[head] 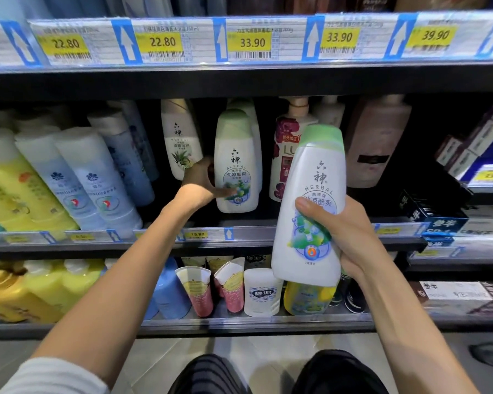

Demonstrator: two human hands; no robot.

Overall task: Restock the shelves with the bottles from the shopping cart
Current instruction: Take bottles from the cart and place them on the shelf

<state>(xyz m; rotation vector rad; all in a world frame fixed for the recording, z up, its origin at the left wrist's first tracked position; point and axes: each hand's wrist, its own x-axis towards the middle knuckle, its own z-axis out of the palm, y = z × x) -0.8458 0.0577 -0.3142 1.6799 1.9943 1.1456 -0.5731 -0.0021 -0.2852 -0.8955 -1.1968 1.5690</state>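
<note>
My right hand [345, 237] grips a white bottle with a green cap [310, 177], held upright in front of the middle shelf [268, 233]. An identical white bottle with a green cap [235, 155] stands on that shelf, with another of the same kind behind it. My left hand [201, 180] reaches into the shelf and holds this standing bottle at its left side, thumb across the lower front label. The shopping cart is out of view.
Left of the green-capped bottles stand a grey-capped white bottle [180, 137] and several blue and yellow bottles [97, 177]. A pump bottle [288, 155] and a dark pink bottle [376, 140] stand to the right. Boxes [478, 155] fill the right bay. Tubes and bottles line the lower shelf [239, 322].
</note>
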